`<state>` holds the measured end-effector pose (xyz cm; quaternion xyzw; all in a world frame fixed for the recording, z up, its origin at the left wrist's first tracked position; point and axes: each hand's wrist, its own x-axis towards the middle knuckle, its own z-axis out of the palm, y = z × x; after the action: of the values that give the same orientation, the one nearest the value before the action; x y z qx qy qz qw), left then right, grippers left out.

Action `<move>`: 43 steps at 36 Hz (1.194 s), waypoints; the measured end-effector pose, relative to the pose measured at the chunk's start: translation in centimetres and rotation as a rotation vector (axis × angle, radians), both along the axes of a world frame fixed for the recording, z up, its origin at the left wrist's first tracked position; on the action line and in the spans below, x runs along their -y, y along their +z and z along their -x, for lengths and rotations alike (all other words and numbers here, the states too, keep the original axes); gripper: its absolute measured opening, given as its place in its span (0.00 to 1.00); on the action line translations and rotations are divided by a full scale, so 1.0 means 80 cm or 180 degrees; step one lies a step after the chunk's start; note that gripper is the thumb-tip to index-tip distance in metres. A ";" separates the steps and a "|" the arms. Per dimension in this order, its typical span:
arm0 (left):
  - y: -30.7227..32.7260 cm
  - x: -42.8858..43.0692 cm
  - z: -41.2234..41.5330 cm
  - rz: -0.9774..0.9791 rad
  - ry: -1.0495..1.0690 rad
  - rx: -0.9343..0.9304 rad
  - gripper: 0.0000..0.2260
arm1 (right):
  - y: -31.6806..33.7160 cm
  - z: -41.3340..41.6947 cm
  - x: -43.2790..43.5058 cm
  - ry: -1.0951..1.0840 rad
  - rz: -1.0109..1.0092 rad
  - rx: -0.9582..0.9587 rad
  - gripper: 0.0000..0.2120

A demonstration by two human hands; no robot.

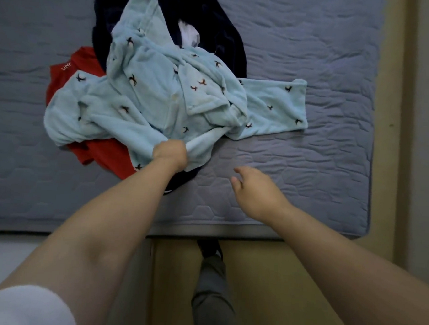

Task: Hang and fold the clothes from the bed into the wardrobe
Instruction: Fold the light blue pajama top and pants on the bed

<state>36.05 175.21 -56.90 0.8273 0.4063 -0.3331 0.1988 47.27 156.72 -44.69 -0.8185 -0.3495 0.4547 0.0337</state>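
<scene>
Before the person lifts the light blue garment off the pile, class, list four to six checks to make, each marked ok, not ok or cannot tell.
1. Grip: left hand holds the light blue garment at its near edge: ok.
2. Second hold: right hand is open over the mattress, holding nothing: ok.
3. It lies on top of the red garment and dark garment: ok.
4. Its outstretched end lies flat on the mattress: ok.
5. Nothing tangled underneath: cannot tell.
6. A hanger and the wardrobe ready: cannot tell, neither in view.

Clothes pile (147, 89) on mattress (307, 167)
</scene>
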 end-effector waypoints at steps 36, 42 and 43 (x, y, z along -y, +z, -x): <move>0.637 0.302 -0.054 0.2707 0.3775 0.5719 0.22 | 0.321 -0.102 0.187 -0.0971 -0.1332 -0.0919 0.26; 0.703 0.353 -0.081 0.2796 0.2955 0.6514 0.24 | 0.353 -0.138 0.242 -0.0546 -0.1538 -0.1022 0.59; 0.709 0.359 -0.085 0.2831 0.2865 0.6607 0.22 | 0.358 -0.142 0.247 -0.0458 -0.1571 -0.1186 0.58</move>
<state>42.86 146.51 -0.22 0.3452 0.1552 0.4761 0.7938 58.64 136.95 -16.07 -0.7108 -0.3784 0.4947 0.3268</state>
